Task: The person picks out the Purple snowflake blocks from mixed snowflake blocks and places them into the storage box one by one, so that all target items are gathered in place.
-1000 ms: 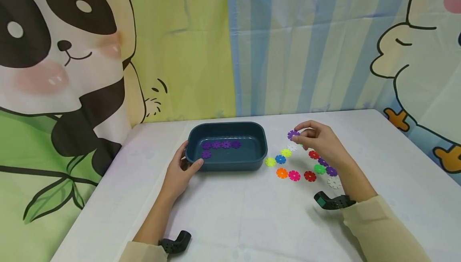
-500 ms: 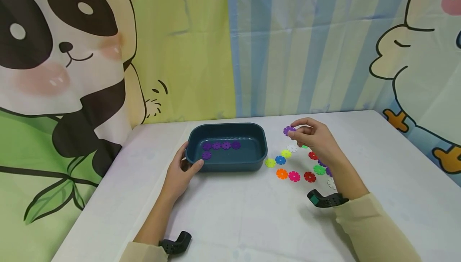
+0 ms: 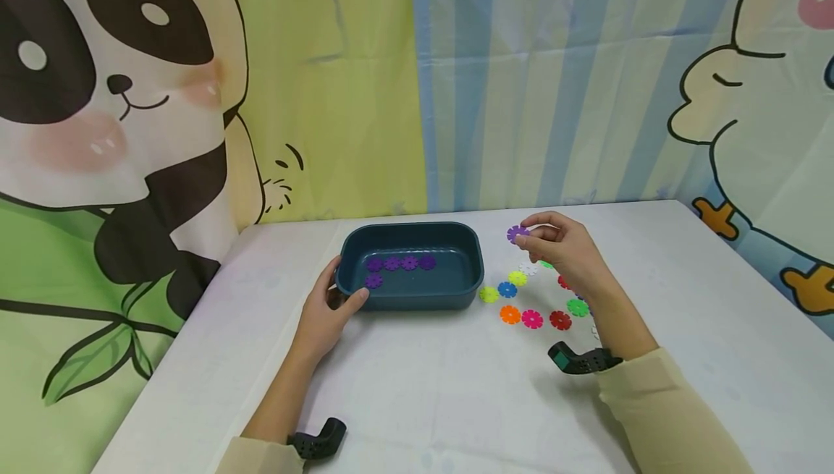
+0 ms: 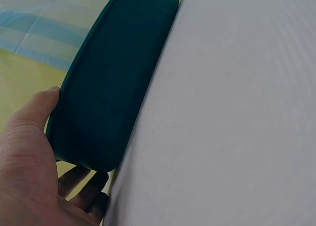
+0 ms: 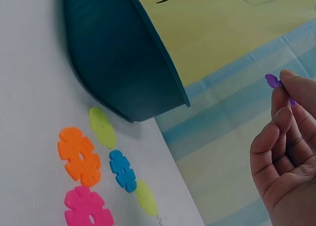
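Observation:
My left hand (image 3: pixel 326 312) grips the near left corner of a dark teal plastic tub (image 3: pixel 417 300). In the left wrist view the thumb (image 4: pixel 42 105) lies at the rim and the other fingers curl around the tub's end. Several purple snowflake discs (image 3: pixel 409 263) lie on the tub's floor. Between thumb and fingertips my right hand (image 3: pixel 565 248) pinches one more purple snowflake disc (image 3: pixel 517 234), raised above the table to the right of the tub. That disc (image 5: pixel 271 81) is partly covered by the fingers in the right wrist view.
Right of the tub, loose discs are spread on the white table (image 3: pixel 443 387): yellow (image 3: pixel 489 294), blue (image 3: pixel 507 289), orange (image 3: pixel 510 315), pink (image 3: pixel 532 319), red (image 3: pixel 560 320), green (image 3: pixel 577 307) and white. My right forearm covers some. A printed curtain (image 3: pixel 365 98) hangs behind.
My right hand has moved left and slightly up with the purple disc, toward the tub. The left hand and tub stay in place.

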The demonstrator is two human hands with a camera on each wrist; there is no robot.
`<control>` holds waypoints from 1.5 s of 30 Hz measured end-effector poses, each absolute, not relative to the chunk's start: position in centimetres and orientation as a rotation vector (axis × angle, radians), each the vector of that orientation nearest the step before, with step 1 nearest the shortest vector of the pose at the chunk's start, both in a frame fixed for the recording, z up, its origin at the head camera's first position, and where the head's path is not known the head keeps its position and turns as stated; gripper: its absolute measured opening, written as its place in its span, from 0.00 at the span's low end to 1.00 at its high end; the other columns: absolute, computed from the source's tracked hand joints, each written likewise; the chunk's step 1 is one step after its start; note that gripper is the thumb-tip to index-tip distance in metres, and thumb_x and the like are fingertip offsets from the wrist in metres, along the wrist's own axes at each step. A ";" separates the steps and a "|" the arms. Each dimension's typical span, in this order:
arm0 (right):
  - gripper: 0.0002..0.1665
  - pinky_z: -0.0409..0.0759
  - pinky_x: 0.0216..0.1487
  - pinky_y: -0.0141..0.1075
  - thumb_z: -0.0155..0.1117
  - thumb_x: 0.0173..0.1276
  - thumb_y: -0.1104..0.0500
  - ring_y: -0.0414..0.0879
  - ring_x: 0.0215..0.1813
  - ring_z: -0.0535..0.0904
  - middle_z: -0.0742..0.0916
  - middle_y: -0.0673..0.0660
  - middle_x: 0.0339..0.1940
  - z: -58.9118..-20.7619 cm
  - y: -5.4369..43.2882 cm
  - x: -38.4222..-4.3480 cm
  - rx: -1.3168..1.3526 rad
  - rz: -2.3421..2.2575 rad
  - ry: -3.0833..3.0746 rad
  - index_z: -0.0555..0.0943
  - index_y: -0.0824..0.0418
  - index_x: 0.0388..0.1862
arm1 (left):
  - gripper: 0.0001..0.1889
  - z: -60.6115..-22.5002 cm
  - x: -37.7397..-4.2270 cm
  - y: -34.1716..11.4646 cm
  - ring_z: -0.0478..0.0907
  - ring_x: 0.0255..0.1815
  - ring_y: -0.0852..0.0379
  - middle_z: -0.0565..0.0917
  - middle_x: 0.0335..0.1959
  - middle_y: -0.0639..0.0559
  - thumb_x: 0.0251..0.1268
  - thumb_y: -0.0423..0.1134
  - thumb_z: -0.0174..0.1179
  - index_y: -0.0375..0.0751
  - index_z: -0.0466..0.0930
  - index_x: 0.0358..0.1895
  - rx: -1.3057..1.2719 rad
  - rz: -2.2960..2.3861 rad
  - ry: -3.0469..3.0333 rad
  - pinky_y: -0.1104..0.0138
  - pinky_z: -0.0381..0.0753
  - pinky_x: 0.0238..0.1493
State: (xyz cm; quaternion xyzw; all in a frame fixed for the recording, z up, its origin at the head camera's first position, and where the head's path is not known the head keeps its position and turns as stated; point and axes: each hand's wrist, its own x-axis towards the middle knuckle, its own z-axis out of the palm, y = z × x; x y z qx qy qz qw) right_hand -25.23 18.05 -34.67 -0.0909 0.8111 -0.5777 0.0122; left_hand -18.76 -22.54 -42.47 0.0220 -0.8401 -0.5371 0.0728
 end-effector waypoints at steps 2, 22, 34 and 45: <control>0.30 0.83 0.46 0.36 0.71 0.71 0.45 0.48 0.40 0.83 0.89 0.46 0.38 -34.7 17.8 -25.3 -0.289 -1.829 2.508 0.76 0.59 0.64 | 0.46 -42.5 -18.7 -22.6 0.72 0.73 0.43 0.68 0.77 0.44 0.69 0.53 0.68 0.59 0.50 0.84 0.070 -1.615 -2.524 0.48 0.66 0.78; 0.27 0.85 0.44 0.31 0.71 0.71 0.48 0.43 0.40 0.82 0.89 0.42 0.34 -34.4 13.9 -26.0 -0.319 -2.031 2.478 0.78 0.61 0.62 | 0.47 -42.4 -18.5 -22.7 0.72 0.73 0.42 0.69 0.77 0.43 0.67 0.56 0.69 0.59 0.52 0.84 0.060 -1.623 -2.507 0.47 0.66 0.78; 0.26 0.84 0.43 0.31 0.71 0.71 0.48 0.44 0.37 0.82 0.88 0.43 0.34 -34.8 12.2 -26.1 -0.322 -1.994 2.511 0.79 0.60 0.61 | 0.46 -42.3 -18.6 -22.3 0.71 0.73 0.40 0.69 0.76 0.43 0.66 0.54 0.70 0.60 0.54 0.82 0.095 -1.595 -2.524 0.46 0.65 0.78; 0.26 0.85 0.44 0.33 0.72 0.71 0.50 0.56 0.43 0.83 0.88 0.45 0.35 -35.0 10.4 -26.7 -0.380 -1.998 2.465 0.79 0.61 0.61 | 0.46 -42.2 -18.5 -22.5 0.72 0.73 0.41 0.69 0.75 0.42 0.66 0.54 0.70 0.59 0.54 0.82 0.057 -1.617 -2.498 0.46 0.64 0.79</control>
